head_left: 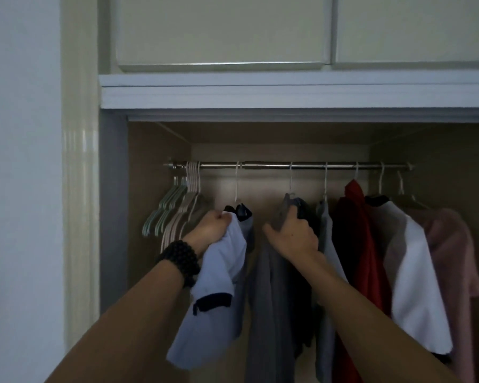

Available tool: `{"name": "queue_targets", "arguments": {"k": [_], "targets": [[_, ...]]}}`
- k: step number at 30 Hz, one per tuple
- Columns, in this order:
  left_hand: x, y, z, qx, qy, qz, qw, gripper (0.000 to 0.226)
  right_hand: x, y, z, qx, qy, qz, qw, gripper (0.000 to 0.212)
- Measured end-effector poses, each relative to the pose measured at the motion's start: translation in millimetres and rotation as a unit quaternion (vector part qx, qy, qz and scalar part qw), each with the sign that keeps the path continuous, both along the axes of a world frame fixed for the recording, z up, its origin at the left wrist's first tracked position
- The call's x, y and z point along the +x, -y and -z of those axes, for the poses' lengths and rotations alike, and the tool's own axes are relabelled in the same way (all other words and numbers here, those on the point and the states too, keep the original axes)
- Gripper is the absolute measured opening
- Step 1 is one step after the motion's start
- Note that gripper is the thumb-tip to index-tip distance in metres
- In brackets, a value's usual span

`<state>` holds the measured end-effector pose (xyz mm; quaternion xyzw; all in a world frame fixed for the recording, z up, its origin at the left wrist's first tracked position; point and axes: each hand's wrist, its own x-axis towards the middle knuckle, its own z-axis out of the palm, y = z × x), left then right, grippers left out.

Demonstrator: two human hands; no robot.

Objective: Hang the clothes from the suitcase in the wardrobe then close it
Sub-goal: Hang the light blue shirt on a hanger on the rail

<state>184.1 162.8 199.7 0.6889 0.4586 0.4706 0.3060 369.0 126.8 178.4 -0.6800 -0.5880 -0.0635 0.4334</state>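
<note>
Your left hand (212, 230) grips the blue shirt (219, 286) on the rail (260, 165); your right hand (296, 236) grips the grey top (271, 313) beside it

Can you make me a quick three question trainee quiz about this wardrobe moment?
1. True or false: the left hand grips the light blue shirt.
2. What does the right hand hold: A) the red garment, B) the grey garment, C) the rail?
3. At which end of the rail are the empty hangers bunched?

Key: 1 true; 2 B; 3 left.
</note>
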Motion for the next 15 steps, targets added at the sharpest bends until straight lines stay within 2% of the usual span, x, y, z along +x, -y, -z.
{"name": "queue_targets", "arguments": {"k": [4,6,8,9,10,12,15], "targets": [[36.1,-43.1,-34.4,0.014,-0.004,-0.022,1.000,0.034,18.8,-32.0,-27.4,-0.010,0.006,-0.052,0.999,0.073],[58.9,-66.0,-48.7,0.017,-0.002,-0.022,1.000,0.033,31.5,-48.5,-31.3,-0.013,0.050,-0.076,0.996,0.059],[73.7,-84.8,-56.1,0.019,-0.024,-0.055,0.998,0.025,35.6,-61.2,-30.4,-0.034,0.121,-0.105,0.987,0.036],[84.1,-95.7,-58.7,0.019,-0.034,-0.072,0.997,0.025,40.7,-70.2,-30.0,-0.046,0.144,-0.119,0.981,0.034],[90.2,-106.2,-58.4,0.018,-0.036,-0.077,0.996,0.030,42.1,-74.8,-28.6,-0.060,0.144,-0.134,0.979,0.042],[98.8,-122.8,-51.7,-0.003,-0.016,-0.045,0.999,0.033,48.1,-84.4,-26.0,-0.085,0.089,-0.171,0.978,0.052],[103.2,-134.2,-32.4,-0.030,0.005,-0.023,0.999,0.031,60.6,-92.7,-21.1,-0.048,0.027,-0.182,0.982,0.050]]}}
